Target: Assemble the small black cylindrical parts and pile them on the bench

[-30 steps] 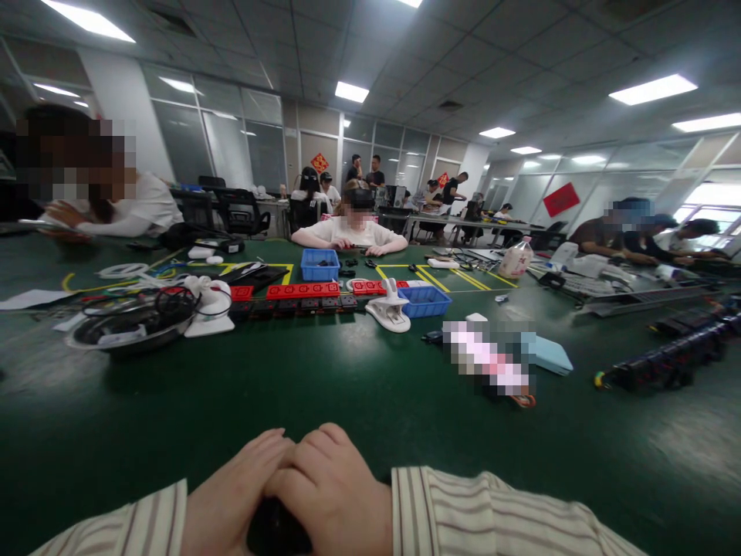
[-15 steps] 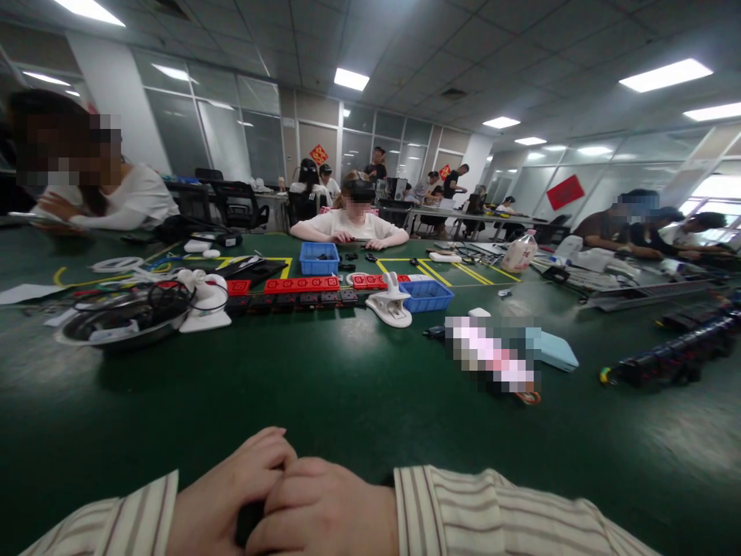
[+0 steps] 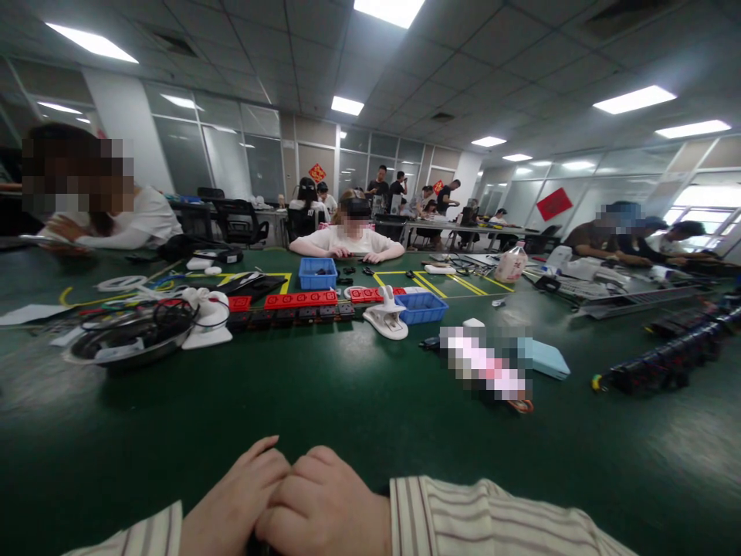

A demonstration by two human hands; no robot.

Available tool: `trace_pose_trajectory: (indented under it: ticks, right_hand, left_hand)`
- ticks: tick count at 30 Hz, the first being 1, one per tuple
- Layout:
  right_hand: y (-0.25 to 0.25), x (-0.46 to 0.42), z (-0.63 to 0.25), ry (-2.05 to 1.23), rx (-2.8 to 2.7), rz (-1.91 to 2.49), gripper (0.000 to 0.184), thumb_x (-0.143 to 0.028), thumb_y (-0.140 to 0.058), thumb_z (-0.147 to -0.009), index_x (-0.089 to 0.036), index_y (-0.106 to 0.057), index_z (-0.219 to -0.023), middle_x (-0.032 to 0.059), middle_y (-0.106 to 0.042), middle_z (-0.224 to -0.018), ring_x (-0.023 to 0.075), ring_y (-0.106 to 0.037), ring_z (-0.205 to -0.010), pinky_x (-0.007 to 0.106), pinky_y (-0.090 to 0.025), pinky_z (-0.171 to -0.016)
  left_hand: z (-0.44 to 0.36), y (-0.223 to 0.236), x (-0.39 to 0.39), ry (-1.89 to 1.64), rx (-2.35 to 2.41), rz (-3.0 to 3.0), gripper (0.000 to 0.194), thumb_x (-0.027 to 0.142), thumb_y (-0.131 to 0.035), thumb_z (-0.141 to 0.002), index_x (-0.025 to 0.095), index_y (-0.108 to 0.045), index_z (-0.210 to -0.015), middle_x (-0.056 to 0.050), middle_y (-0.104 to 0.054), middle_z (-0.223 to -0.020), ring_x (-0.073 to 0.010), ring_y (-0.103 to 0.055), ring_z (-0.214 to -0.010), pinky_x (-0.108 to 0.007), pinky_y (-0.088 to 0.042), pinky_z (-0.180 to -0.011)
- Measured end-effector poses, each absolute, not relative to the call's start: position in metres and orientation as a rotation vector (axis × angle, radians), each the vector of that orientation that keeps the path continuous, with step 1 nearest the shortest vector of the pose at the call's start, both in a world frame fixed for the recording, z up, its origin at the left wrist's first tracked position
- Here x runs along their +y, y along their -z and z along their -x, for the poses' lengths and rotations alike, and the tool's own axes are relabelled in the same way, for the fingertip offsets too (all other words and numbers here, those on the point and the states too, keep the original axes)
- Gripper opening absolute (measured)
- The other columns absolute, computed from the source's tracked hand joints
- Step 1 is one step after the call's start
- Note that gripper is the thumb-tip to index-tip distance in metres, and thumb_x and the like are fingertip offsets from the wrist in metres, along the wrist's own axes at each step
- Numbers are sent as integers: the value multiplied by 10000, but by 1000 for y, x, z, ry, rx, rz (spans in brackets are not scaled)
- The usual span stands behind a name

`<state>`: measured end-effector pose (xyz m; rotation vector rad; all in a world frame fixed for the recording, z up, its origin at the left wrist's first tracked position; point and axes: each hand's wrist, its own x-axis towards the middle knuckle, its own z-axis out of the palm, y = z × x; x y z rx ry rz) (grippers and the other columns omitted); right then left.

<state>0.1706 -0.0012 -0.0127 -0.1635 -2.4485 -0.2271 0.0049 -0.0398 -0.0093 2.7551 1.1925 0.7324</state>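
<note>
At the bottom of the view, my left hand (image 3: 231,498) and my right hand (image 3: 325,498) meet at the near side of the green table (image 3: 347,409). The fingers of both are curled and closed, with the right knuckles against the left fingers. One left fingertip points up and away from me. A dark patch shows low between the palms; whether it is an object or shadow I cannot make out. Striped cream cuffs cover both wrists.
Ahead lie a metal bowl (image 3: 124,355), red socket strips (image 3: 301,300), a white clamp base (image 3: 387,313), blue bins (image 3: 317,272), a light-blue box (image 3: 547,359) and a black cable bundle (image 3: 665,355). A person (image 3: 347,235) sits opposite; others sit at left and right.
The head view has tilted slightly upward, and things on the table sit a little lower in it. My hands stay together, and the dark gap between them shows less.
</note>
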Motion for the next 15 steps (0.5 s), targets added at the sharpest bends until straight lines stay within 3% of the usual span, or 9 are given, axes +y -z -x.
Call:
trace_pose_trajectory:
  ticks: [5, 8, 12, 15]
  right_hand:
    - [6, 0, -173, 118, -2572, -76, 231, -391, -464, -889, -199, -577, -827, -28, -624, -832, 142, -506, -844, 285, -369, -676]
    - [2, 2, -175, 125, -2653, -214, 222, -339, -424, -924, -215, -593, -851, -49, -638, -926, 129, -499, -928, 267, -372, -785]
    - [2, 2, -176, 121, -2672, -134, 212, -365, -408, -933, -215, -551, -982, -38, -619, -1004, 129, -493, -975, 280, -364, -815]
    - [8, 3, -173, 70, -2592, 68, 312, -479, -423, -898, -196, -501, -1003, -5, -615, -929, 143, -511, -905, 305, -369, -760]
  left_hand:
    - [-5, 5, -38, -594, 1047, -2794, 411, 447, -626, -647, 249, -604, -1006, 12, -644, -821, -193, -589, -772, -342, -436, -940]
    - [-4, 8, -39, -594, 1050, -2763, 372, 466, -611, -651, 262, -615, -962, 20, -654, -864, -193, -589, -804, -323, -437, -929]
    - [1, 24, -40, -647, 1168, -2740, 538, 563, -599, -689, 245, -544, -1120, -25, -645, -1035, -233, -579, -940, -364, -421, -954]
    - [6, 34, -37, -666, 1180, -2664, 694, 649, -614, -646, 231, -476, -1183, -71, -596, -1148, -270, -549, -1010, -432, -392, -986]
